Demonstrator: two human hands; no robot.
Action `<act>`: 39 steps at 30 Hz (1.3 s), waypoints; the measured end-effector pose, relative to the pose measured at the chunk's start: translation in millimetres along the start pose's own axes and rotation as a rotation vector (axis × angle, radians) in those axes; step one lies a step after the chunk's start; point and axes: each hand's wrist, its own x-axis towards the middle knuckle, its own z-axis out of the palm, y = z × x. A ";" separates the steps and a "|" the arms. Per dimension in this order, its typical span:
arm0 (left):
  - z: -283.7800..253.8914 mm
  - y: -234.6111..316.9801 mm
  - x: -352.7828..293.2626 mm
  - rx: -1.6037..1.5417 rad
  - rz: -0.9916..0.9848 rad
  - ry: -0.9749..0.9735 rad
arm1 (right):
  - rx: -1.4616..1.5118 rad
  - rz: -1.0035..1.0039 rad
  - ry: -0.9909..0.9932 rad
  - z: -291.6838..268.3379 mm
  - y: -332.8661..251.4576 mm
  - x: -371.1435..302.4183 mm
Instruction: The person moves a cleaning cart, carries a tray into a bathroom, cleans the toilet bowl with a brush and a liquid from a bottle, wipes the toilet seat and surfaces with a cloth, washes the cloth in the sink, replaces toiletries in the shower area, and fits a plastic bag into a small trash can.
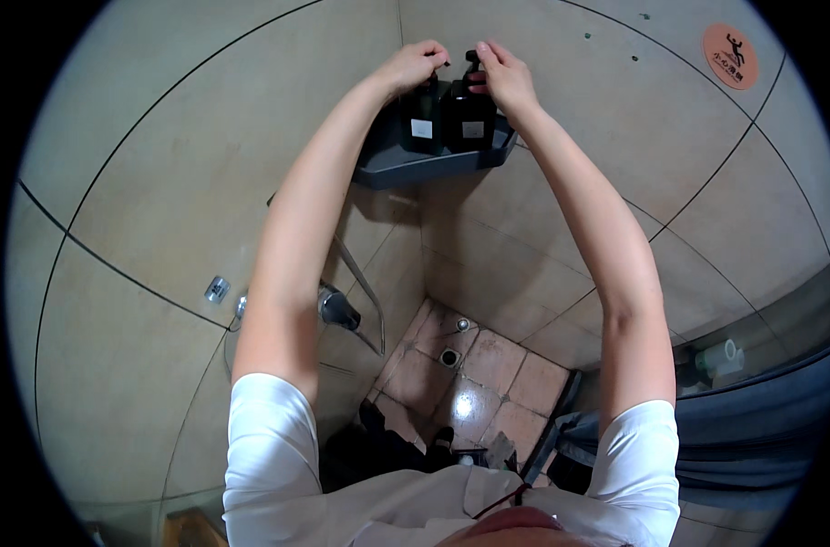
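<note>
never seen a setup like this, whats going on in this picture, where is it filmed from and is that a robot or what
No robot here: these are a person's own bare arms. There is one picture, from a wide fisheye camera on the person's head, looking down, which is why straight tile lines bend and the corners are black.

Up ahead, two dark pump bottles stand side by side on a dark corner shelf. The left hand is at the pump top of the left bottle, and the right hand is at that of the right bottle. How firmly either grips is hard to tell.

Far below is the tiled floor.
</note>
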 end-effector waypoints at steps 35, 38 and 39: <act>-127.4 109.8 -477.6 0.079 -0.099 0.733 | -0.430 -0.285 -0.573 98.6 -54.8 -183.0; -114.8 89.5 -481.3 0.024 -0.161 0.721 | -0.402 -0.246 -0.349 56.6 -50.3 -171.7; -106.2 81.0 -479.8 -0.011 -0.163 0.704 | -0.408 -0.236 -0.276 41.2 -44.2 -173.7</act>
